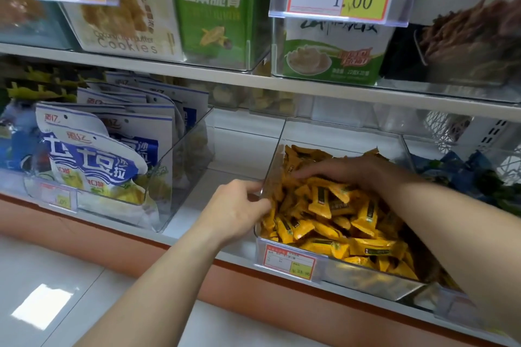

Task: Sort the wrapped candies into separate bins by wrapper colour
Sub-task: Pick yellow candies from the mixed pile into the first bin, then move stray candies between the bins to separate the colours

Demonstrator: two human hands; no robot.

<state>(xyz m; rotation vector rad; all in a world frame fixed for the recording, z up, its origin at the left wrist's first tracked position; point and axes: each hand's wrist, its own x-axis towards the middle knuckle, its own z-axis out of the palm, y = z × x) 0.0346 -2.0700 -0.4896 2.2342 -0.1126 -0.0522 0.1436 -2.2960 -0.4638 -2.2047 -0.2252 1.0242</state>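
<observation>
with your left grip (239,205) pinching the left wall of the clear bin (338,131) to steady it, sweep your right grip (346,175), fingers flat and open on the yellow candies (320,203) inside it, gently to expose any off-colour wrappers.

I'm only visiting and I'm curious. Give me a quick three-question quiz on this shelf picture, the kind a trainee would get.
1. True or false: the left hand grips the side wall of the clear bin.
2. What colour are the candies under the right hand? A) yellow B) red C) purple
3. Fill in: the blue candies lie to the ___ of the clear bin.

Key: 1 true; 2 A; 3 right.
</observation>
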